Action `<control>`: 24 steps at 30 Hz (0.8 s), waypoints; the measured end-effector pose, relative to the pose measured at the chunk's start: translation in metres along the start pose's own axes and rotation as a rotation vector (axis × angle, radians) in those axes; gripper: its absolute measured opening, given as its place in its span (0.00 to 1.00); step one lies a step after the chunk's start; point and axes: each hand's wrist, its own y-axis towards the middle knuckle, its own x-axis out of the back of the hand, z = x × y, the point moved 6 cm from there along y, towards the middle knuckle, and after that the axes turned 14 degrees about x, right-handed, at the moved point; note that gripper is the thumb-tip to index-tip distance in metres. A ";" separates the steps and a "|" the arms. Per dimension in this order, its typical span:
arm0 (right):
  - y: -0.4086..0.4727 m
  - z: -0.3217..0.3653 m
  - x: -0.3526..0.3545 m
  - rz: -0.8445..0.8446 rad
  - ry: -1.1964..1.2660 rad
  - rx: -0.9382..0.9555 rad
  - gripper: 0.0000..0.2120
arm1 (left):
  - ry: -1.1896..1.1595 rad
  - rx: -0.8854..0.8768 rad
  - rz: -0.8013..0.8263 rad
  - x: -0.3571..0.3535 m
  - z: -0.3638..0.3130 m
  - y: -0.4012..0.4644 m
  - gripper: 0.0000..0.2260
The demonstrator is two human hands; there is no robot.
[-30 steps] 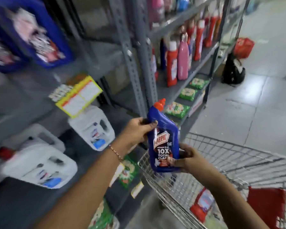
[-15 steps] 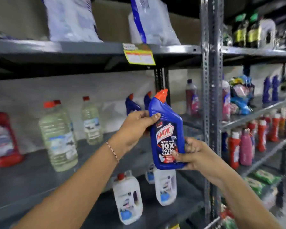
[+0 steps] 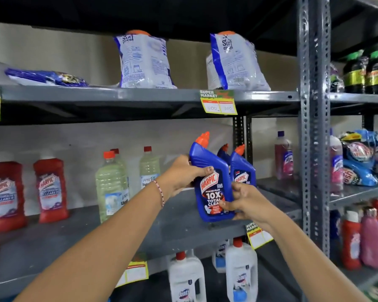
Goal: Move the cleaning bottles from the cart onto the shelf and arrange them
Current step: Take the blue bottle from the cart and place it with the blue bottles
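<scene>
I hold a blue Harpic bottle (image 3: 212,184) with an orange cap in both hands, just above the front of the grey middle shelf (image 3: 140,227). My left hand (image 3: 183,175) grips its upper left side. My right hand (image 3: 240,201) grips its lower right corner. Two more blue Harpic bottles (image 3: 242,168) stand on the shelf right behind it. The cart is out of view.
On the same shelf stand two red Harpic bottles (image 3: 50,188), clear yellowish bottles (image 3: 111,184) and a purple bottle (image 3: 283,158). Detergent bags (image 3: 144,62) sit on the shelf above, white jugs (image 3: 240,273) below. A grey upright post (image 3: 313,127) stands at right.
The view swung up from the cart to the shelves. Both hands carried the blue bottle up and forward to the middle shelf, beside the other blue bottles.
</scene>
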 end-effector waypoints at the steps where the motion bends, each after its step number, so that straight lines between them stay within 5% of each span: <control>1: 0.007 -0.010 0.000 0.006 -0.014 -0.006 0.21 | 0.029 0.014 -0.038 0.001 0.007 0.008 0.13; 10: 0.073 -0.095 0.019 -0.071 -0.098 0.039 0.23 | 0.121 0.061 -0.237 -0.002 0.059 0.086 0.14; 16: 0.100 -0.124 0.026 -0.112 -0.189 0.062 0.18 | 0.303 0.171 -0.294 -0.003 0.120 0.124 0.26; 24: 0.111 -0.133 0.026 -0.094 -0.445 0.050 0.17 | 0.224 0.201 -0.324 -0.006 0.166 0.140 0.23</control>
